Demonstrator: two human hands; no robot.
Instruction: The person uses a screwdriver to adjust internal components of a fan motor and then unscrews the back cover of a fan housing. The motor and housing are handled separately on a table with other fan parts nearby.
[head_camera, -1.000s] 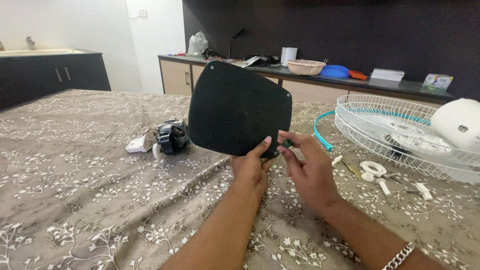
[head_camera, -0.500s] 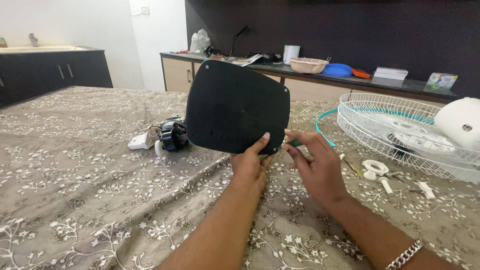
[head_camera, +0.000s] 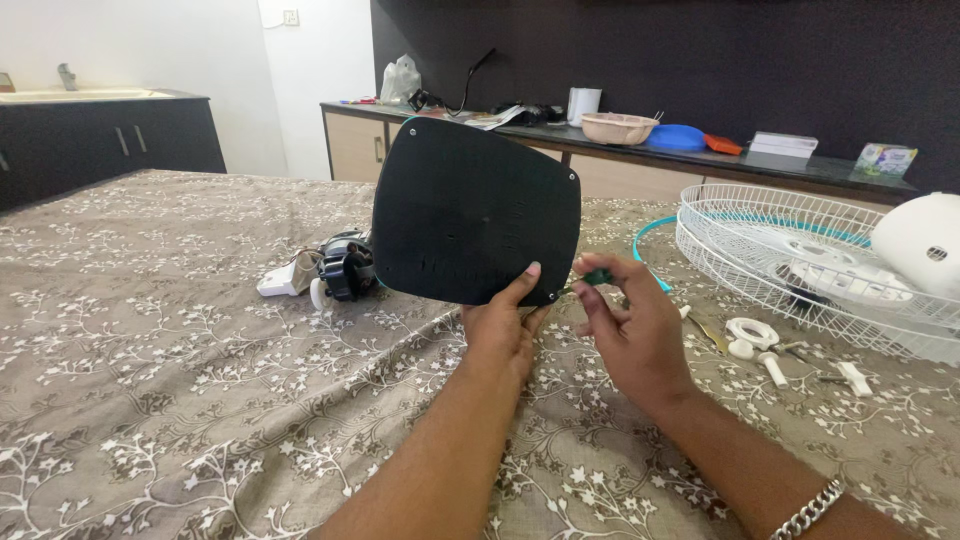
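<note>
My left hand holds a black rounded plastic panel upright by its lower right corner, thumb on the face. Small screws sit at the panel's corners. Just right of that corner, my right hand pinches a small green-handled screwdriver, its tip pointing at the panel's lower right edge. Both hands hover over a table covered with a grey floral cloth.
A small black motor with a white plug lies left of the panel. At the right are a white wire fan guard, a white fan housing, a teal ring and loose white knobs. A cluttered counter runs behind.
The panel and both hands have stayed nearly in place; my right hand shifted slightly and the green screwdriver handle now shows between its fingers.
</note>
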